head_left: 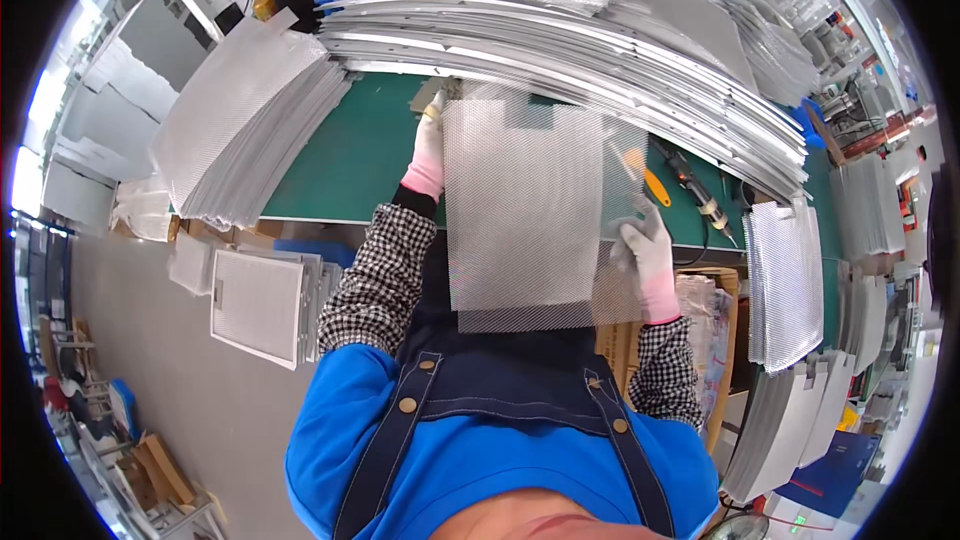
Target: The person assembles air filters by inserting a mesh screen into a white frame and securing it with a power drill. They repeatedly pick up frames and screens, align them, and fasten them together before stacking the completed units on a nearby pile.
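A silvery metal mesh sheet (pixel 525 210) hangs in front of my body at the table's front edge. A second mesh layer shows past its lower and right edges, and a rectangular notch is at the top. My left hand (pixel 430 140), in a white glove with a pink cuff, is closed at the sheet's upper left edge; its fingertips are partly hidden. On the other side my right hand (pixel 646 246), gloved alike, grips the right edge, its fingers slightly blurred. A small grey-beige piece (pixel 424 96) lies beside my left fingertips.
Long metal strips (pixel 560 45) are stacked across the green table (pixel 325 175). Mesh sheet piles stand at left (pixel 240 120) and right (pixel 785 285). A power screwdriver (pixel 695 190) and an orange-handled tool (pixel 657 187) lie right. Below is a cardboard box (pixel 730 315).
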